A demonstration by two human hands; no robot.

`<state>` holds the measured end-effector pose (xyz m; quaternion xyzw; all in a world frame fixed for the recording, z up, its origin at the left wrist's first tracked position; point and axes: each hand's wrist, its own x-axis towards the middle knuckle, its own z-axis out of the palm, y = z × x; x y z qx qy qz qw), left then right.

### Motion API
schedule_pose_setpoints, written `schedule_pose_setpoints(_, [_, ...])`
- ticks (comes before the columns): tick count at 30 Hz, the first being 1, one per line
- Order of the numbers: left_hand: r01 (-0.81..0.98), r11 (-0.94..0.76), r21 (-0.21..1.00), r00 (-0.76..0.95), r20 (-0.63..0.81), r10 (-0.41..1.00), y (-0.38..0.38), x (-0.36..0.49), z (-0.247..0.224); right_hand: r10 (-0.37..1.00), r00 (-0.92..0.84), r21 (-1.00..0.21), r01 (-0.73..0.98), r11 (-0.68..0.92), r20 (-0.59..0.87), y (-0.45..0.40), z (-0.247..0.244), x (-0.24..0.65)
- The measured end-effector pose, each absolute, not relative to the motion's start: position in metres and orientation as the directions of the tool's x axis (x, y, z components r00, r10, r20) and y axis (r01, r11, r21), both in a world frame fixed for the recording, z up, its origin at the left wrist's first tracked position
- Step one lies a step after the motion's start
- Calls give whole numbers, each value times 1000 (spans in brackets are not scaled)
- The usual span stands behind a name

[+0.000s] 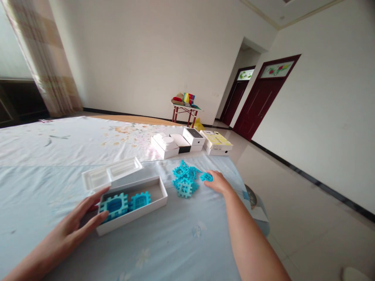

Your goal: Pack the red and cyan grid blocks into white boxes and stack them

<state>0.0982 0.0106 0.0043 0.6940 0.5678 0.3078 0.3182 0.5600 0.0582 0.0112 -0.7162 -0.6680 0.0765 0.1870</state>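
Resting open-fingered left hand (77,222) on white box (152,203), right hand (216,181) pinching blue block (206,176); no legible writing.

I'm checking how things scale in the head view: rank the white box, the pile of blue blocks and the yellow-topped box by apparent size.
1. white box, nearest the camera.
2. pile of blue blocks.
3. yellow-topped box, close to the pile's size and farther off, so unsure.

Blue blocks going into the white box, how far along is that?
Two blocks already lie in the white box, steadied by the left hand. The right hand touches one loose block. The pile on the sheet remains outside.
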Motion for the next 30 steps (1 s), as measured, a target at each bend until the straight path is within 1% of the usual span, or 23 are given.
schedule_pose_setpoints(5, [596,-129,793,189,18,982,10,98,5,988,72,-376,927,-16,135,60,11,557])
schedule_pose_setpoints(7, [582,-125,803,188,17,982,9,100,7,980,81,-397,918,-2,182,59,17,552])
schedule_pose_setpoints(9, [570,-119,813,180,18,983,7,101,8,962,49,-454,887,82,269,56,26,543])
schedule_pose_setpoints(11, [566,-109,817,178,9,984,5,103,10,941,-63,-502,833,234,334,49,37,527])
schedule_pose_setpoints(12, [564,-103,819,177,2,984,5,104,12,932,-142,-508,806,305,334,45,41,518])
schedule_pose_setpoints(14, [560,-95,823,178,-8,984,3,105,14,916,-285,-481,784,391,281,38,47,499])
schedule_pose_setpoints(16, [558,-90,825,173,-9,985,3,106,15,908,-365,-413,808,419,207,33,46,485])
schedule_pose_setpoints(19, [562,-90,822,166,-6,986,3,107,16,905,-403,-294,856,425,135,32,40,473])
schedule_pose_setpoints(22, [561,-94,823,166,0,986,3,107,16,896,-419,-223,869,442,144,34,36,469])
schedule_pose_setpoints(24, [560,-94,823,163,1,987,3,107,16,892,-412,-207,871,446,186,35,38,471])
schedule_pose_setpoints(26, [563,-88,822,160,-4,987,3,107,17,904,-343,-233,886,401,253,36,43,477])
schedule_pose_setpoints(28, [561,-85,823,161,-8,987,3,108,18,927,-199,-301,906,298,318,37,48,488])
schedule_pose_setpoints(30, [561,-89,823,164,-4,986,3,108,18,945,-56,-378,908,182,322,37,51,499])
